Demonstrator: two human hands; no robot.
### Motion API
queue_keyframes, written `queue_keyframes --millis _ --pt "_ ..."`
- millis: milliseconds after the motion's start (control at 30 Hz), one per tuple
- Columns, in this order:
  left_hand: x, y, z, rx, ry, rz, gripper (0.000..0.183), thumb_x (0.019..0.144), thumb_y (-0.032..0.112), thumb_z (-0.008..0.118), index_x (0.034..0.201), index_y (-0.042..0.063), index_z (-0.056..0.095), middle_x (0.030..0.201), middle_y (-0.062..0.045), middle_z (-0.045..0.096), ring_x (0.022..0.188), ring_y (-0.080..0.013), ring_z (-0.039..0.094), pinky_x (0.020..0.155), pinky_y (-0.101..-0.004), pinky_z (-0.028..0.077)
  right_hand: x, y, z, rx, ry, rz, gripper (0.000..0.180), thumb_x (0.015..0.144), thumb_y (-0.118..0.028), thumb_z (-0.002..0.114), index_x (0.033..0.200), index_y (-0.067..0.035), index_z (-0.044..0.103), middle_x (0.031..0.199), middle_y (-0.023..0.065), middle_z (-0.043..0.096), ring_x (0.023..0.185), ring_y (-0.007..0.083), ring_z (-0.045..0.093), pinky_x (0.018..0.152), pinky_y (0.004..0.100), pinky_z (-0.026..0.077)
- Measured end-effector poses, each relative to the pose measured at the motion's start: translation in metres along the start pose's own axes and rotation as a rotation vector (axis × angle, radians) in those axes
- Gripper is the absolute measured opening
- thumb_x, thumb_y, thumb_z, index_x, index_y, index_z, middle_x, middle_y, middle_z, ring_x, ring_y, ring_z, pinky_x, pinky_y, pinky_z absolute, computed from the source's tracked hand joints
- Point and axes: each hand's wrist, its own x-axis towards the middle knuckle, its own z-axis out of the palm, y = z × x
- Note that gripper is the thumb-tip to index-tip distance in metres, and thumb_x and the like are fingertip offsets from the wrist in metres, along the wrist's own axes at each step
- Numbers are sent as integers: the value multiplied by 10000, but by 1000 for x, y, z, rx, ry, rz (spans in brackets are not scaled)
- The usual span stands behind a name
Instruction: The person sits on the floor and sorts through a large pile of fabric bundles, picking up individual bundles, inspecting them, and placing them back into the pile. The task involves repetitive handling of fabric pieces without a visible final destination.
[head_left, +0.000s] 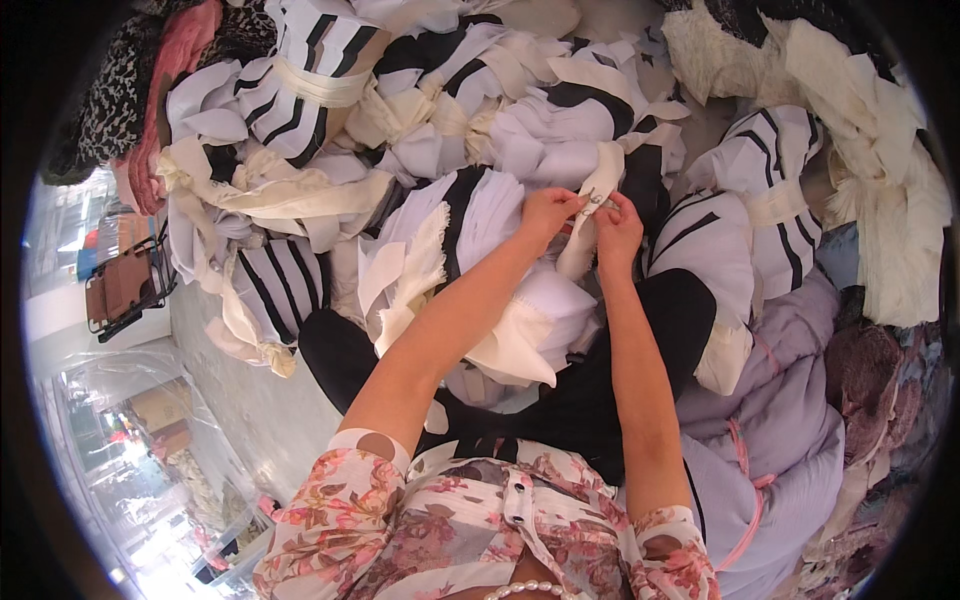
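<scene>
Both my hands meet over a cream fabric strip (609, 166) above a bundle of white fabric pieces (491, 206) with a black band. My left hand (551, 217) pinches the strip's left edge. My right hand (619, 229) pinches at its right side. Between the fingertips is a small metal item (594, 199) with loops; its exact kind is too small to tell. The strip hangs down between my hands onto the bundle. Frayed cream cloth (420, 259) lies on the bundle's left part, and a cream flap (517, 345) lies at its front.
Tied black-and-white fabric bundles lie at the upper left (319, 82) and right (776, 199). Lilac cloth tied with a pink strip (750, 480) is at my right. Cream fabric (885, 172) is piled at the far right. A folded brown chair (127, 289) stands at the left.
</scene>
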Motion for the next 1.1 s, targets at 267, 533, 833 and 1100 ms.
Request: queue_keyframes --millis 267,533,833,1100 --pt "4 -1 -5 -204 7 -8 189 902 244 655 926 61 616 894 -39 677 796 -132 645 657 -278 518 2 3 -3 271 37 77 324 830 13 603 1154 15 596 833 72 689 729 107 620 662 240 489" --pt "4 -6 -4 -44 -6 -25 186 840 253 730 891 111 621 871 9 638 822 -101 595 639 -265 479 0 -2 1 1 58 1 320 812 18 639 1131 22 609 797 78 689 706 101 622 627 231 480" --pt "9 -5 -10 -380 6 -69 192 846 263 725 842 142 576 856 18 630 805 -109 592 686 -279 482 2 0 -4 172 47 51 323 839 44 607 1161 29 581 790 39 656 616 67 558 534 200 424" --pt "9 -1 -11 -379 -51 -28 233 880 353 673 888 148 564 871 19 628 794 -95 583 698 -270 473 2 -6 -7 248 108 64 289 836 35 622 1122 27 590 885 62 665 757 86 588 665 215 462"
